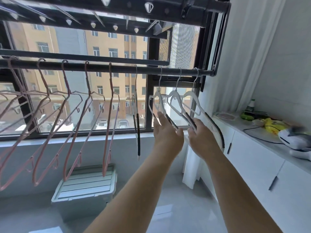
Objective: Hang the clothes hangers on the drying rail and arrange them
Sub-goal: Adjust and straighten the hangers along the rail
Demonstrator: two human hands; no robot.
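Note:
A dark drying rail [101, 67] runs across the window. Several pink hangers [67, 105] hang along its left part. One thin white hanger [137, 113] hangs edge-on near the middle. Three white hangers with black grip strips [176, 100] hang close together at the rail's right end. My left hand [165, 132] reaches up among them, its fingers straight against the lower arm of the leftmost one. My right hand [200, 133] has its fingers curled round the lower arm of the middle white hanger [190, 118].
A pale lidded storage box [87, 187] stands on the floor under the window. White cabinets [252, 158] line the right wall, their counter holding a yellow bag [272, 125], a bottle, a black cable and a white device. A white curtain [242, 56] hangs at the right.

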